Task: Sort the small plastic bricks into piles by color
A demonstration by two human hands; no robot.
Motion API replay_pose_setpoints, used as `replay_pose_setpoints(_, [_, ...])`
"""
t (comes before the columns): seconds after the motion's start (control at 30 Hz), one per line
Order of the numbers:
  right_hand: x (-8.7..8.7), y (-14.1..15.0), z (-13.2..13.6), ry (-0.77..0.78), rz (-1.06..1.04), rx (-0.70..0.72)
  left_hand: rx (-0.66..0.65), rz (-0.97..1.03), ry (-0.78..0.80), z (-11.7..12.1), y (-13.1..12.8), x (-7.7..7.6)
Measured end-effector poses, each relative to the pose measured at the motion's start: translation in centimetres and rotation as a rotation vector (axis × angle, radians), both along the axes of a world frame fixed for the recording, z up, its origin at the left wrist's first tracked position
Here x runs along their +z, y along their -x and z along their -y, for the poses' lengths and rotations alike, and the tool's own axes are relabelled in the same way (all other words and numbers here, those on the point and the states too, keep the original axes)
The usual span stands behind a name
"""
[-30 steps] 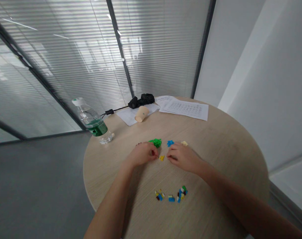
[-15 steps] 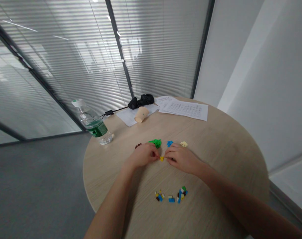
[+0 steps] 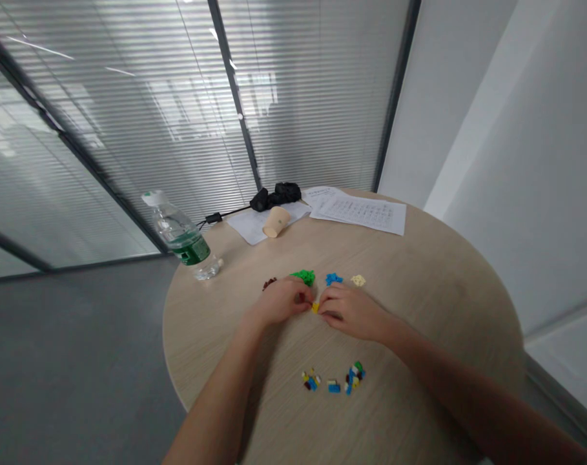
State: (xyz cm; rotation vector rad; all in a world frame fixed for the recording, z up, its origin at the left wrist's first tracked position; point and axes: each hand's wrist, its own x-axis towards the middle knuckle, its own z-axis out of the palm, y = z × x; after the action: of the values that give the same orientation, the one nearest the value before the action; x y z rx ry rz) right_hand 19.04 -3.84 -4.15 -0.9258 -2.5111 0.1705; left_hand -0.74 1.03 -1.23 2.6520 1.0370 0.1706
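Observation:
Between my two hands, at the middle of the table, is a small cluster of yellow toy bricks [image 3: 315, 308]. My left hand [image 3: 282, 301] is closed, its thumb and fingertips pinched at the left side of the yellow bricks. From the right, my right hand [image 3: 350, 311] pinches at the same bricks with bent fingers. Just beyond the hands lie green bricks [image 3: 304, 277], blue bricks [image 3: 332, 278], cream bricks [image 3: 358, 280] and dark brown bricks [image 3: 269, 283], partly covered by the left hand. How many yellow pieces there are is too small to tell.
Nearer me lie mixed bricks [image 3: 311, 380], a small blue and cream piece [image 3: 333, 386] and a multicoloured brick cluster [image 3: 354, 378]. A water bottle [image 3: 189, 248] stands left. Farther back are a tipped paper cup [image 3: 276, 221], printed sheets [image 3: 363, 213] and a black bundle [image 3: 283, 194].
My right hand's fingertips have come slightly closer to the yellow bricks, uncovering more of the blue ones. My left hand stays nearly in place, and the view has shifted very slightly.

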Motion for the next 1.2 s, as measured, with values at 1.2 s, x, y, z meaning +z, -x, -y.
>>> replay_pose_setpoints(1.2, [0.53, -0.29, 0.12, -0.005, -0.043, 0.031, -0.013, 0.029, 0.020, -0.03, 0.10, -0.20])
